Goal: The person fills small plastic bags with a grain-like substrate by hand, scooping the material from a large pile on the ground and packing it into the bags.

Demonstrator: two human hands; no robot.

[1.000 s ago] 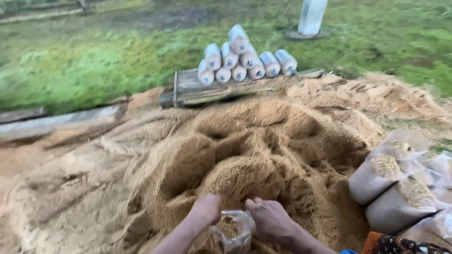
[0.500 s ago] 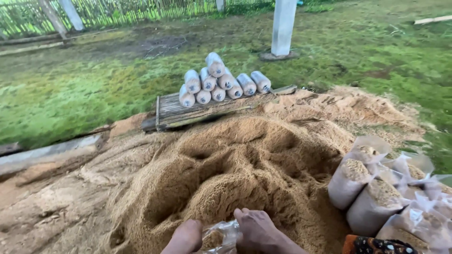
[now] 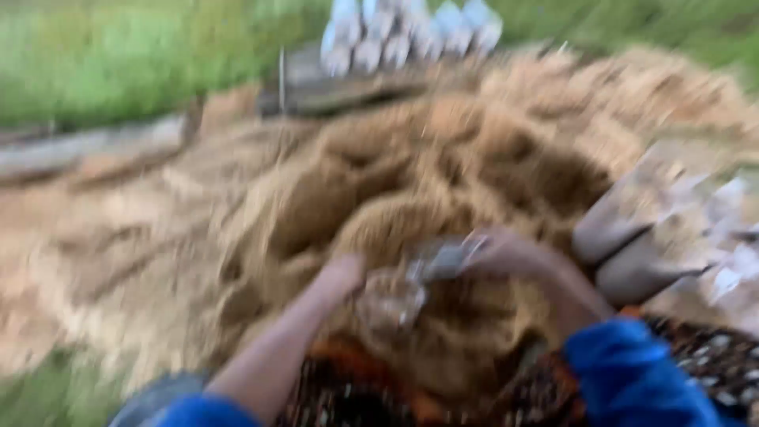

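Note:
The view is blurred by motion. My left hand (image 3: 341, 273) rests against a clear plastic bag (image 3: 399, 296) that is partly filled with tan sawdust. My right hand (image 3: 506, 253) grips the bag's upper edge. Both hands sit low on a big pile of sawdust (image 3: 379, 174) that fills the middle of the view. My blue sleeves and patterned clothing show at the bottom edge.
Several filled clear bags (image 3: 648, 237) lie at the right of the pile. A stack of white cylinders (image 3: 411, 32) sits on a wooden pallet (image 3: 332, 87) beyond the pile. Grass (image 3: 118, 55) lies behind. A grey plank (image 3: 87, 146) runs along the left.
The camera has tipped down and closer, so the pile looms larger and my arms show more. My hands have stayed on the bag.

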